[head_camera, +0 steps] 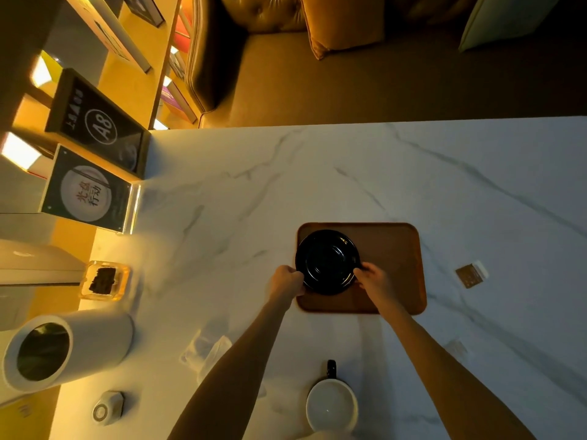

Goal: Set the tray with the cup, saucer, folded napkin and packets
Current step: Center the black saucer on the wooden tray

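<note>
1. Here, in the head view, both hands are on the black saucer (327,262), which sits in the left half of the brown tray (390,249) on the marble table (317,173)
2. The left hand (286,281) takes the saucer's rim at about 8 o'clock, fingers curled together and pinching the edge; the right hand (373,279) takes it at about 4 o'clock, thumb and fingers likewise closed on the rim
3. I cannot tell whether the saucer already rests flat on the tray or is held just above it
4. The cup (332,404), white inside with a dark handle pointing to 12 o'clock, stands on the table at 6 o'clock from the tray, between the two forearms and well apart from the saucer
5. A brown packet (470,274) with a white one touching it lies on the table at 3 o'clock from the tray, near its right edge
6. A crumpled clear wrapper (206,350) lies at 8 o'clock from the tray; a folded napkin is not clearly visible
7. Handling, as a judgement: the saucer looks glazed and stiff, so likely slippery and breakable, and a two-sided rim hold suits it; it should be set down level, not dropped
8. The cup is probably the heaviest piece, best taken by the handle or around the wall, then centred in the saucer's well
9. The packets look light and flat, so a fingertip pinch at an edge should lift them off the smooth table
</note>
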Demonstrator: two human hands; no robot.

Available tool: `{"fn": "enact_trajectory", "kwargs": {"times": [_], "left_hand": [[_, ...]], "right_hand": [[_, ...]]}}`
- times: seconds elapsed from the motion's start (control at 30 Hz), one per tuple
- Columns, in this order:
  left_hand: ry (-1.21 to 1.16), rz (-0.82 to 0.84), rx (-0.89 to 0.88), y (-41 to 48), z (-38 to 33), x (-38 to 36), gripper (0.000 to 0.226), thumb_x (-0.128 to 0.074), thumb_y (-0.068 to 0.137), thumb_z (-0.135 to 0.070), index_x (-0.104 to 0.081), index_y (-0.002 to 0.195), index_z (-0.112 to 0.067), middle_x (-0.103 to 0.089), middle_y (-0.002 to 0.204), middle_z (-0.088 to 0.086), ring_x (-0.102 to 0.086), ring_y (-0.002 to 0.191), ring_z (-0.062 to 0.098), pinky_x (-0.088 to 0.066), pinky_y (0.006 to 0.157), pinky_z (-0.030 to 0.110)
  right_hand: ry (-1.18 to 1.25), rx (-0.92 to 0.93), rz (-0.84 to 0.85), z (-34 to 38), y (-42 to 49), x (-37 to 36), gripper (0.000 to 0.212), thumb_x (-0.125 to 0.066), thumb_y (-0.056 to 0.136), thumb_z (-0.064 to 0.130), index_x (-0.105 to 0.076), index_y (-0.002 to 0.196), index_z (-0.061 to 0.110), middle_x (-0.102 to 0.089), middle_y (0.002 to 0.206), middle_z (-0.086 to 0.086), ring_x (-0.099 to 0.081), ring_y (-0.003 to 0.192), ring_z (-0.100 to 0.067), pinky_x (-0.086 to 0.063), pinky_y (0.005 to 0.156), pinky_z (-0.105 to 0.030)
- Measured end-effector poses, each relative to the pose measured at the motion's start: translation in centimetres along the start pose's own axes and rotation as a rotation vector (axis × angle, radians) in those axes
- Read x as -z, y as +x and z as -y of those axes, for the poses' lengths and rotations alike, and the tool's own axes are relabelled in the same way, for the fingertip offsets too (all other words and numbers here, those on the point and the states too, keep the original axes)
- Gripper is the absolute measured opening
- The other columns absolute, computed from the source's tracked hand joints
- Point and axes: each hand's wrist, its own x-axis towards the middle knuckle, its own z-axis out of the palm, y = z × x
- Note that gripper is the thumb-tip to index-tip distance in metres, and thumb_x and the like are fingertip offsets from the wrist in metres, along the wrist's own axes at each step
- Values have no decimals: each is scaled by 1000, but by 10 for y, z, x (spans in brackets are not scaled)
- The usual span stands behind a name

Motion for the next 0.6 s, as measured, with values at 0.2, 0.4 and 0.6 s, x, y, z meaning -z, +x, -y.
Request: {"fn": "enact_trajectory", "kwargs": {"times": [0.2, 0.4, 0.6], "left_hand": [[-33, 18, 20, 3, 0, 0, 7, -52, 90, -5, -56, 88, -10, -69, 79, 13, -74, 84, 30, -60, 88, 46], [-75, -8, 11, 4, 4, -1, 15, -57, 94, -19, -57, 81, -12, -71, 76, 12, -75, 80, 30, -61, 84, 47], [-73, -25, -10, 7, 7, -3, 22, -54, 96, -22, -58, 78, -12, -72, 75, 13, -75, 77, 29, -61, 84, 46]], "right_hand": [[55, -5, -1, -1, -1, 1, 44, -59, 92, 24, -50, 132, 8, -64, 118, -11, -63, 90, -12, -52, 85, -30], [67, 17, -21, -3, -1, 0, 42, -59, 91, 26, -55, 129, 8, -67, 116, -12, -66, 95, -18, -54, 84, -30], [72, 20, -41, -4, -1, -2, 44, -60, 90, 26, -54, 130, 9, -66, 118, -10, -65, 92, -14, -52, 76, -21]]}}
